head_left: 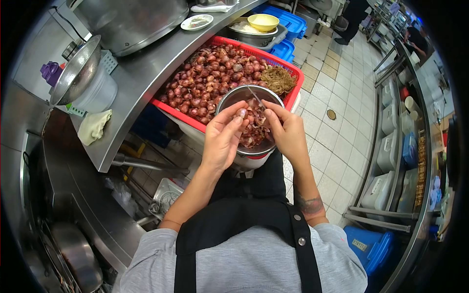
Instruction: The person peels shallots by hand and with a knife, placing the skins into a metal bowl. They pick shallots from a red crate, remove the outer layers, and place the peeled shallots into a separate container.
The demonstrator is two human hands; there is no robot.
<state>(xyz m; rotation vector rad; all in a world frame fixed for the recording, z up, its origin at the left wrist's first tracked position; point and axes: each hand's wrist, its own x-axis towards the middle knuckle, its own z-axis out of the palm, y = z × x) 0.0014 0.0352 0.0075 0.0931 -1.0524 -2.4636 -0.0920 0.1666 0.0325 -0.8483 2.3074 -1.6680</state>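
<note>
My left hand [223,134] is closed in a pinch on a small, pale purple shallot [242,113], mostly covered by the fingers. Beside it, my right hand [287,131] grips a small knife [255,96], its thin blade pointing up and left. Both hands are over a round metal bowl [225,99] in front of my lap. Reddish-brown peelings [254,133] lie inside it. Directly behind the bowl stands a red plastic basket [299,80] heaped with unpeeled shallots [207,73]. A tangle of dry, straw-coloured roots [278,79] sits in its right corner.
A steel counter [146,73] on the left carries a large pot [132,24], a small plate [197,22] and a folded cloth [94,127]. A yellow bowl [263,21] stands beyond the basket. Shelving with lidded containers [381,190] runs along the right. A person [352,22] stands far back.
</note>
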